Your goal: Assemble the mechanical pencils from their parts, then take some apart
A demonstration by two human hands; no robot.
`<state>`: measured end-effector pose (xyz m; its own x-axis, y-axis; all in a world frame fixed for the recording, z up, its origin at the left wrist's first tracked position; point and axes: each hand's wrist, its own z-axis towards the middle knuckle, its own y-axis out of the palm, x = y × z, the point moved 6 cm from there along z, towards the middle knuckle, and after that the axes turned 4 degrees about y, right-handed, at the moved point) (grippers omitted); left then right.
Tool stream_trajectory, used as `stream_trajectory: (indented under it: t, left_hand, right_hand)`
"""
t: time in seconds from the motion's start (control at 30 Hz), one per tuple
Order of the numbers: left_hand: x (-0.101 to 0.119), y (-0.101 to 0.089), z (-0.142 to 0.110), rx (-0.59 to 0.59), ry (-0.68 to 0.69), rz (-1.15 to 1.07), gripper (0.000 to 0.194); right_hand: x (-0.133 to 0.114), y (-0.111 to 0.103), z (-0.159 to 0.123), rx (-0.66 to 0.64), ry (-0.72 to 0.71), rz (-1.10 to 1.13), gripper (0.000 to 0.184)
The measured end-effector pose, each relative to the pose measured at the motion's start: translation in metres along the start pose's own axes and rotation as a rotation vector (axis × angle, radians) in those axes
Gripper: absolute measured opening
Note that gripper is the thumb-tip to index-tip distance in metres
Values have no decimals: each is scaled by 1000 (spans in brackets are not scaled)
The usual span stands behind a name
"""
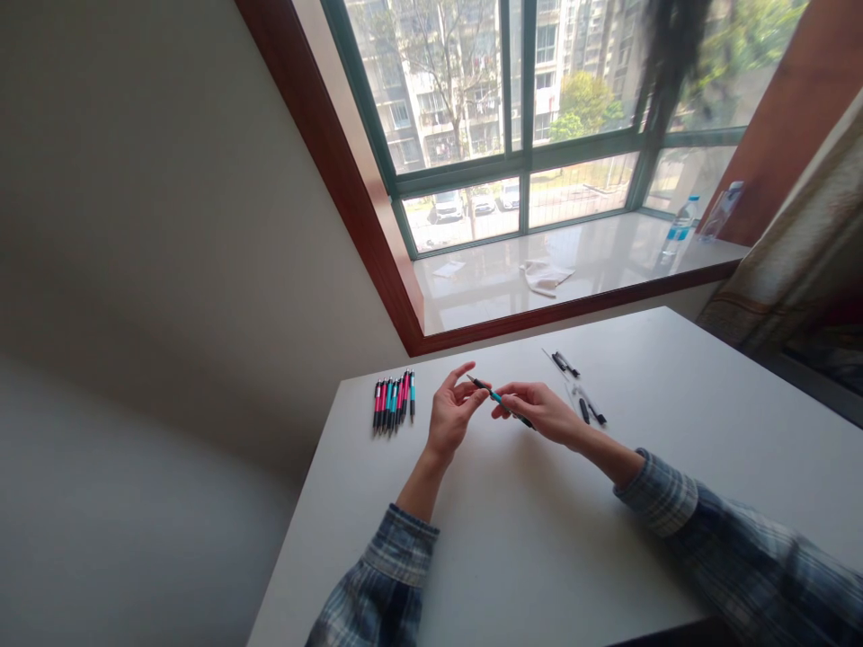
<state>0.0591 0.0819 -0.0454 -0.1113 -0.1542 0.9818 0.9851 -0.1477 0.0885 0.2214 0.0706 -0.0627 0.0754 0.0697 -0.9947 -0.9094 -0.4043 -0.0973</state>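
Between my two hands, above the white table, is a teal and black pen, tilted with its tip toward the upper left. My left hand pinches the pen near its black tip end, index finger raised. Around the teal barrel, the fingers of my right hand are closed, and the pen's dark rear end sticks out below them. To the left of my hands lies a row of several pink, teal and black pens. Loose pen parts, black and clear, are scattered to the right, beyond my right hand.
The table's far edge runs along the wall below a red-brown framed window. On the sill are a crumpled white cloth or bag, a piece of paper and two plastic bottles. A curtain hangs at the right.
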Motion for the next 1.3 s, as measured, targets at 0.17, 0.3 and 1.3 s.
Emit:
stream_trajectory:
  t: [0.17, 0.3, 1.3]
  left_hand:
    - [1, 1, 0, 6, -1, -7, 70]
    - [1, 1, -1, -3, -3, -22, 70]
    - [1, 2, -2, -31, 0, -63, 73]
  right_hand:
    - [7, -5, 1, 71, 11, -75, 37]
    - [5, -6, 0, 64, -6, -111, 33]
    - [5, 5, -1, -96, 90, 109, 58]
